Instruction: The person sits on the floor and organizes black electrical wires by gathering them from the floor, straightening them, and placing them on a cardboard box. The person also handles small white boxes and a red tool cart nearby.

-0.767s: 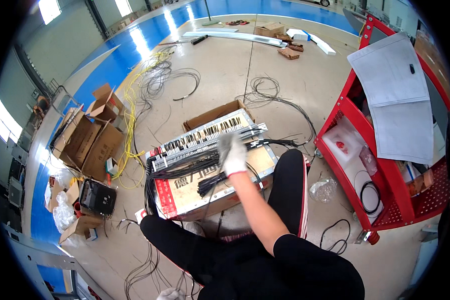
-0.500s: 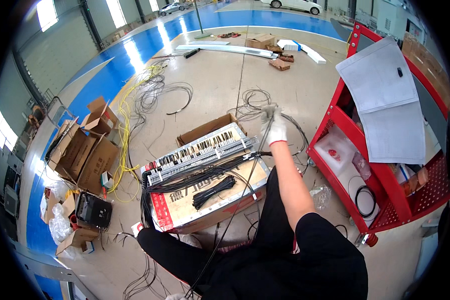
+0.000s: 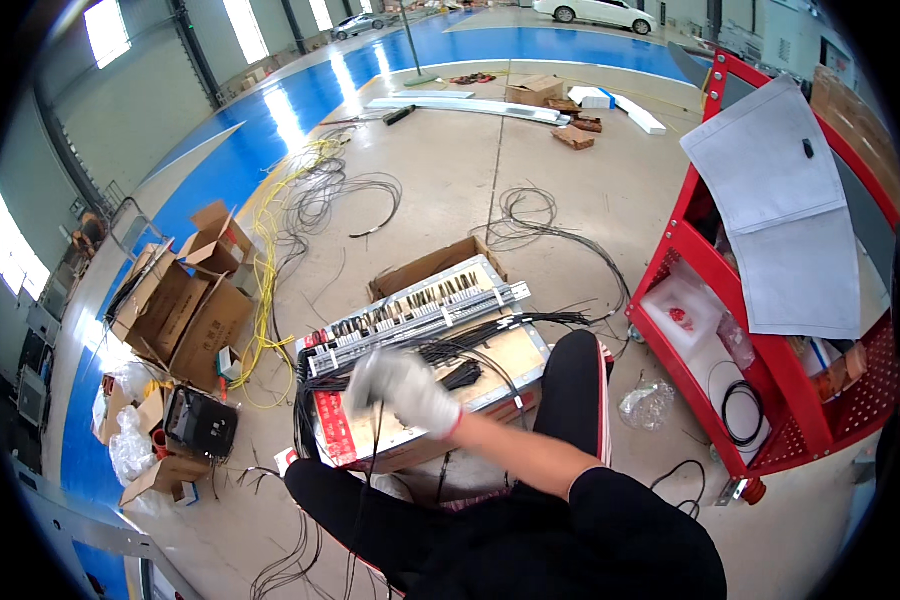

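Note:
My right hand (image 3: 415, 395), in a white glove with a red cuff, is closed on a thin black cable (image 3: 372, 460) that hangs down past my left knee. It hovers, blurred, over the left-middle part of a large box used as a work surface. Behind it on the box lies a metal mounting rail (image 3: 420, 325) with a row of terminal blocks (image 3: 400, 307). A thick bundle of black cables (image 3: 470, 335) runs along the rail's near side. Partly behind my hand is a tied bunch of black cable ties (image 3: 462, 376). My left hand is out of view.
A red tool cart (image 3: 690, 260) with paper sheets (image 3: 770, 210) stands to the right. Opened cardboard boxes (image 3: 185, 310) and a black case (image 3: 200, 422) sit at the left. Coiled cables (image 3: 525, 215), a yellow cable (image 3: 265, 240) and metal profiles (image 3: 470, 105) lie on the floor.
My right hand has swung from the far right of the box, back toward me and left over it. The cable stretched up to it has come down. My left hand has left the lower edge.

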Available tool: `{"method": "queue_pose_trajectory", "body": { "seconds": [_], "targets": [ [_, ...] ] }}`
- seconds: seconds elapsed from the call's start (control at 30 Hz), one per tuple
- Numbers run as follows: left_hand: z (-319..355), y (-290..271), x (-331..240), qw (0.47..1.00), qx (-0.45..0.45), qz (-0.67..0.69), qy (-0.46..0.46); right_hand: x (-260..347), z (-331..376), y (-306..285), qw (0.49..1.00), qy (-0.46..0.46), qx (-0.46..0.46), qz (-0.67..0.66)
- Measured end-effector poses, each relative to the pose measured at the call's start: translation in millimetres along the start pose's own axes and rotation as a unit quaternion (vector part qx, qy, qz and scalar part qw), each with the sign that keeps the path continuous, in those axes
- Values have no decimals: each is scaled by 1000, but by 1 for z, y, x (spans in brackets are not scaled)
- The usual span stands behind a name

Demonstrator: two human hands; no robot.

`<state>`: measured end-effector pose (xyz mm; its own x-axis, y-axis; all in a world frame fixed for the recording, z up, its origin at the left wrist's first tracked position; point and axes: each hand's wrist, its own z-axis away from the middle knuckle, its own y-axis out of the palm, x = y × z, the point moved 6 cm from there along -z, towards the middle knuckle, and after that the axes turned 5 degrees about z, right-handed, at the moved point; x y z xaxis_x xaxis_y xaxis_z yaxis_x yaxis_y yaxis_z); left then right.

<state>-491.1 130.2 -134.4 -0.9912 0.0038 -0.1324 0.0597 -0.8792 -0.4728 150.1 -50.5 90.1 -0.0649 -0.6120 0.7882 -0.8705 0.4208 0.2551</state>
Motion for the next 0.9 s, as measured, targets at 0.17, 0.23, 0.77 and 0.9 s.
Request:
{"method": "queue_pose_trajectory", "body": {
  "seconds": [0.17, 0.23, 0.77, 0.9],
  "targets": [
    [64, -22, -151, 861, -340, -79, 369, -26, 68, 115, 958, 171, 113, -202],
    [121, -6, -269, 808, -258, 196, 492, -38, 87, 129, 966, 197, 62, -157],
    [141, 116, -303, 907, -65, 151, 387, -134, 41, -3, 853, 276, -248, -366],
    [116, 110, -223, 887, -208, 53, 410, -113, -22, -19, 895, 189, -200, -351]
  ]
}}
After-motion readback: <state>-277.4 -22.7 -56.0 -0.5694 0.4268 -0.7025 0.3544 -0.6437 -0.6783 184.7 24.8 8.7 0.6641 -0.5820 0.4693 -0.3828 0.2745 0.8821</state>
